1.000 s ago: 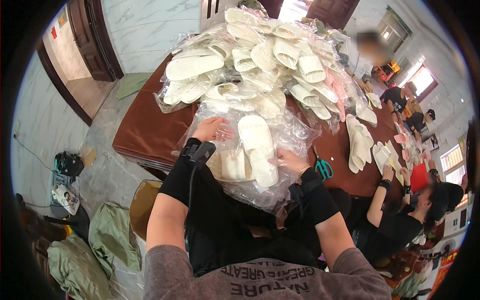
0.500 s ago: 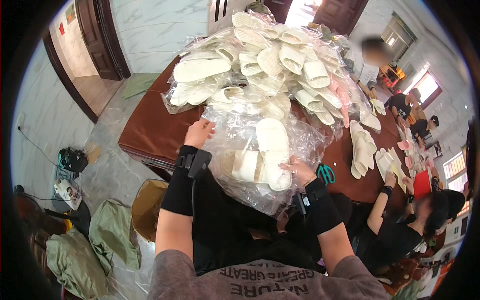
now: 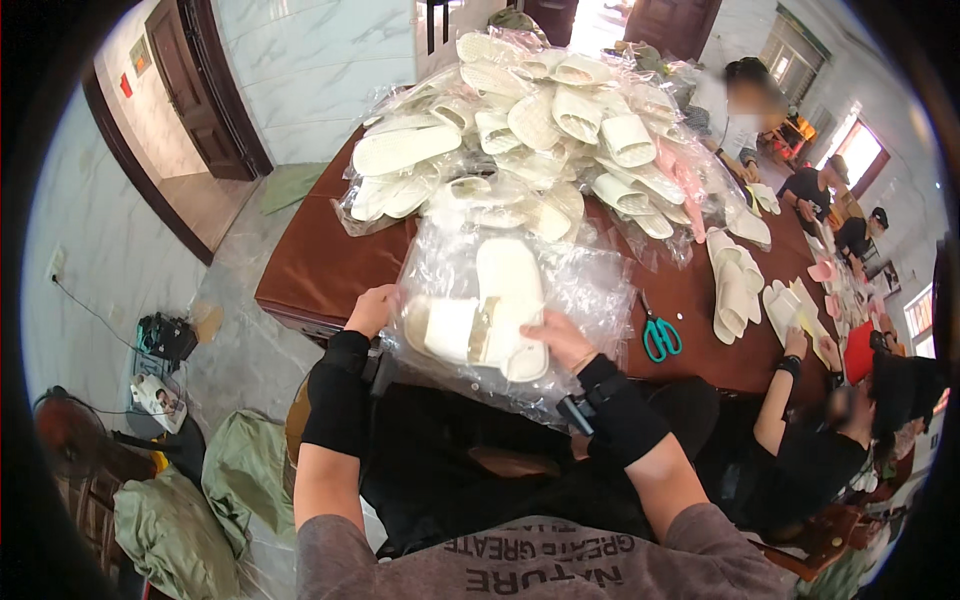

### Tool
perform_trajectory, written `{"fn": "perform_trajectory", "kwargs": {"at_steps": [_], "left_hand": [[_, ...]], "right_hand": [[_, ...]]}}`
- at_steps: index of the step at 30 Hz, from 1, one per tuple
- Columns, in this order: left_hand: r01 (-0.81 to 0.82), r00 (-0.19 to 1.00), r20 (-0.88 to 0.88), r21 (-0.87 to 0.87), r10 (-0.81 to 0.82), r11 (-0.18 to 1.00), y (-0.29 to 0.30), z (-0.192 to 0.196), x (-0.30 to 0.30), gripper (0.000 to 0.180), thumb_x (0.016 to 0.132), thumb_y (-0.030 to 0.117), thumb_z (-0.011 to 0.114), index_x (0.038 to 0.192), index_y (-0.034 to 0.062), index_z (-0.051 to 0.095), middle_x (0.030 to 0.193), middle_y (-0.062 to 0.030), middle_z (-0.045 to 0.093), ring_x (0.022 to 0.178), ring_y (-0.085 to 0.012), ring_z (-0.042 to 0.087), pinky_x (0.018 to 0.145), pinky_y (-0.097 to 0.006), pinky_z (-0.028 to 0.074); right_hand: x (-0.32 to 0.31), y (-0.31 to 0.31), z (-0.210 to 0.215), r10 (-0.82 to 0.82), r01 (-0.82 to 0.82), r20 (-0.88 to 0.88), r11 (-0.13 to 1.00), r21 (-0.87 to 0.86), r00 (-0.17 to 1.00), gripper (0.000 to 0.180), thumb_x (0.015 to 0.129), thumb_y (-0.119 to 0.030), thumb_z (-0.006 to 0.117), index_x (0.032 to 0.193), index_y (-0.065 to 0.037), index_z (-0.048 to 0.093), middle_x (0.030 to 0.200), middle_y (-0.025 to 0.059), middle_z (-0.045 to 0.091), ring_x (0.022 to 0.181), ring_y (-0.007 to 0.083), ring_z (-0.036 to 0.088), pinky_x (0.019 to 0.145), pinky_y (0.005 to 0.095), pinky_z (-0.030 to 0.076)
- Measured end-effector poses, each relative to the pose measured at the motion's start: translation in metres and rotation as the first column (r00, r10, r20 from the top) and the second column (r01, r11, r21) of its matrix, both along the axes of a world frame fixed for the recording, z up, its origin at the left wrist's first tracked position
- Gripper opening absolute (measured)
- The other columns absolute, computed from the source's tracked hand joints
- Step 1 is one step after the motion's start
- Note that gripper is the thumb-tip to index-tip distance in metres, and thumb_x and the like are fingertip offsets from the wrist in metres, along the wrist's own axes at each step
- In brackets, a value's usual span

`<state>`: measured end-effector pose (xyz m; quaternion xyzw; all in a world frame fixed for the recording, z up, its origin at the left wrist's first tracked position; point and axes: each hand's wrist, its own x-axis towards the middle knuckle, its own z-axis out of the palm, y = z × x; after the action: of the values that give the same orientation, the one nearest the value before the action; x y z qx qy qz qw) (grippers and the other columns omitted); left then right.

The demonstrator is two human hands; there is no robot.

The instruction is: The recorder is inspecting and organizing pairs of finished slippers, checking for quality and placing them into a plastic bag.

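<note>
1. At the worktop's [image 3: 310, 270] near edge, a clear plastic bag [image 3: 590, 290] is gripped at its left side by the left hand [image 3: 370, 310].
2. White slippers [image 3: 490, 310] inside the bag are clasped by the right hand [image 3: 560, 340]; bagging appears under way, seating them deeper judged next.
3. Teal scissors [image 3: 660, 335] lie unused to the right.

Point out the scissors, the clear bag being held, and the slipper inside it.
scissors [image 3: 660, 338], head view, green handles
clear bag [image 3: 585, 290], head view, right side of the plastic
slipper [image 3: 508, 290], head view, middle of sole
</note>
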<state>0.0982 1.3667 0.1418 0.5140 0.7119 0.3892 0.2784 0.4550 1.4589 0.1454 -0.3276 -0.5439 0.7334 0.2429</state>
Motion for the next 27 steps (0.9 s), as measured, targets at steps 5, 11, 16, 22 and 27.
{"fn": "perform_trajectory", "kwargs": {"at_steps": [5,11,16,22,27], "left_hand": [[0.005,0.95,-0.255,0.594,0.182,0.805,0.008,0.02,0.03,0.022,0.095,0.002,0.051,0.111,0.0006,0.066,0.106,-0.01,0.069,0.096,-0.0234,0.066,0.084,-0.033,0.052],[0.152,0.862,-0.507,0.269,0.005,0.951,0.034,-0.024,0.06,0.045,0.096,0.023,0.055,0.139,0.0105,0.05,0.146,-0.0071,0.048,0.138,-0.0324,0.039,0.112,-0.045,0.033],[0.067,0.684,-0.728,0.133,0.052,0.989,0.03,-0.052,0.066,0.051,0.097,0.035,0.052,0.144,0.0165,0.046,0.154,-0.0024,0.038,0.144,-0.0309,0.03,0.116,-0.047,0.025],[0.108,0.627,-0.776,0.171,0.067,0.979,0.03,-0.054,0.067,0.05,0.097,0.033,0.051,0.145,0.0162,0.046,0.155,-0.0026,0.038,0.142,-0.0327,0.032,0.116,-0.048,0.026],[0.102,0.607,-0.793,0.141,0.05,0.985,0.031,-0.052,0.068,0.051,0.098,0.033,0.05,0.145,0.0166,0.045,0.156,-0.0014,0.036,0.143,-0.0324,0.032,0.116,-0.048,0.025]], "right_hand": [[-0.001,-0.001,-0.022,-0.014,0.015,0.048,1.0,-0.023,0.999,0.038,0.088,-0.009,0.069,0.121,0.007,0.06,0.11,0.0106,0.069,0.099,0.017,0.065,0.086,0.0299,0.052],[0.007,0.003,-0.012,-0.068,0.065,0.072,0.997,0.038,0.995,0.038,0.089,-0.01,0.069,0.122,0.006,0.06,0.109,0.0086,0.069,0.093,0.015,0.066,0.082,0.0289,0.053],[0.078,0.015,-0.007,-0.18,0.18,-0.016,0.968,0.174,0.984,0.032,0.087,-0.011,0.071,0.115,0.003,0.063,0.1,0.0048,0.069,0.086,0.0119,0.065,0.075,0.0267,0.052],[0.206,0.013,0.026,-0.73,0.544,0.181,0.629,0.556,0.659,0.016,0.084,-0.011,0.072,0.093,-0.001,0.063,0.08,0.0008,0.061,0.071,0.0083,0.056,0.064,0.0266,0.047],[0.214,-0.001,0.108,-0.905,0.759,-0.145,0.24,0.605,0.401,0.019,0.088,-0.01,0.066,0.104,0.0,0.059,0.086,0.0034,0.061,0.076,0.0087,0.055,0.068,0.0262,0.046]]}}
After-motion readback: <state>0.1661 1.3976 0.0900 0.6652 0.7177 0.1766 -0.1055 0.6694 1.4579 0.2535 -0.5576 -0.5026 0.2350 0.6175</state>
